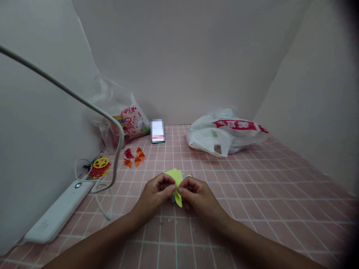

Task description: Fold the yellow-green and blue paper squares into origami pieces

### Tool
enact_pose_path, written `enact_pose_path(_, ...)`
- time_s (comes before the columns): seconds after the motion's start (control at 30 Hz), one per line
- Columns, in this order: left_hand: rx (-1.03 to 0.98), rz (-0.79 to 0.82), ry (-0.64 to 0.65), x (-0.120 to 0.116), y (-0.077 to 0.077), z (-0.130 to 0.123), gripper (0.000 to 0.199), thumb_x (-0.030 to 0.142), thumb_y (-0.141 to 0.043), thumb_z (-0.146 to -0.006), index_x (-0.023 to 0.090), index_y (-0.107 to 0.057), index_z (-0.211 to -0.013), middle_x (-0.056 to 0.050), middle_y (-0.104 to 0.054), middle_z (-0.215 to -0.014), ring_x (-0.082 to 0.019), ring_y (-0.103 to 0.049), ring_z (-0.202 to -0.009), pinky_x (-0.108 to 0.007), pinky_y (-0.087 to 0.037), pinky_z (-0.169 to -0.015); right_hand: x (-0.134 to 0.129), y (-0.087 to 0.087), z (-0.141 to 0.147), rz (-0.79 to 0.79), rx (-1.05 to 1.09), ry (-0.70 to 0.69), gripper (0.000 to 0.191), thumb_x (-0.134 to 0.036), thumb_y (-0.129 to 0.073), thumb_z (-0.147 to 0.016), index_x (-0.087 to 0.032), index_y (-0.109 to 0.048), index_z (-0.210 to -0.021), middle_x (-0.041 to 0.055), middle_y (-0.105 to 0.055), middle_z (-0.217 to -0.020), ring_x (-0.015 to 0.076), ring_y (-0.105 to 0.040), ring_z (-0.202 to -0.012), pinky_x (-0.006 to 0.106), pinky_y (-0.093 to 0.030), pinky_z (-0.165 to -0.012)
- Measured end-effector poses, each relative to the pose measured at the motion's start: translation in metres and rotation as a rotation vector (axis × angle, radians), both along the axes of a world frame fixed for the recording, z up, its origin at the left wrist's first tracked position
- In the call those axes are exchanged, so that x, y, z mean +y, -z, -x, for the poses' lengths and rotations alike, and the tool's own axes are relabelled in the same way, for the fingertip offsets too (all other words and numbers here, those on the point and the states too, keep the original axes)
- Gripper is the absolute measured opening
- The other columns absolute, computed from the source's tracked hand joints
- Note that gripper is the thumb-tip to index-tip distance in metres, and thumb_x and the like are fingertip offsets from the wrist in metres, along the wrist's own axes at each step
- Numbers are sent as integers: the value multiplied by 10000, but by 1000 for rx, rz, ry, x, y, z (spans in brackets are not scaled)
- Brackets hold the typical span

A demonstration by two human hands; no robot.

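Note:
A folded yellow paper is pinched between my two hands at the middle of the pink tiled surface. My left hand grips it from the left with thumb and fingers together. From the right, my right hand pinches it too, the two thumbs almost touching. More yellow paper shows just behind my fingertips, with bits of bluish paper beside and under it. My fingers hide part of the folds. Several small folded orange papers and a red one lie farther back on the left.
A phone stands at the back. Plastic bags lie at back left and back right. Red and yellow pieces and a white power strip sit at left. A pale cable loops across the left side.

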State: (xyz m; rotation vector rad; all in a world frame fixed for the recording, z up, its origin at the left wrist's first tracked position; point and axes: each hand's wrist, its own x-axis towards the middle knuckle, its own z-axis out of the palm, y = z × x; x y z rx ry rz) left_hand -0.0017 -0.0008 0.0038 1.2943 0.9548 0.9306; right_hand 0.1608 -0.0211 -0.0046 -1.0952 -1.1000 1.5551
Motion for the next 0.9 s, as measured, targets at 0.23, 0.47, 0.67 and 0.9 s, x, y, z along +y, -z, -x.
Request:
enact_pose_path(0.23, 61, -40, -9, 0, 1, 0, 181, 300, -674, -785, 147, -601, -848, 22, -576, -683, -97, -523, -592, -214, -416, -569, -2, -1, 0, -23, -40, 5, 206, -322, -669, -761, -200, -524, -680, -53, -524, -529, 75, -421, -409, 199, -285, -392)
enact_pose_path(0.47, 161, -108, -48, -1, 0, 1, 135, 273, -648, -797, 153, -591, -818, 24, -564, -675, -108, -515, -607, -224, -412, -582, -1, -4, 0, -27, -54, 12, 201, -322, -656, -760, -198, -522, -676, -55, -513, -514, 73, -407, -408, 198, -287, -394)
enact_pose_path(0.67, 237, -169, -45, 0, 2, 3, 107, 261, -616, -805, 158, -594, -790, 21, -558, -674, -114, -503, -612, -230, -399, -585, -1, -3, 0, -54, -74, 7, 190, -307, -649, -757, -196, -523, -668, -56, -502, -513, 73, -402, -417, 203, -280, -403)
enact_pose_path(0.9, 284, -246, -62, -1, -2, 2, 74, 229, -609, -793, 173, -583, -751, 4, -567, -714, -137, -524, -662, -244, -417, -617, -2, -3, 0, -37, -100, -6, 202, -322, -656, -759, -204, -518, -671, -52, -498, -520, 86, -415, -425, 217, -292, -416)
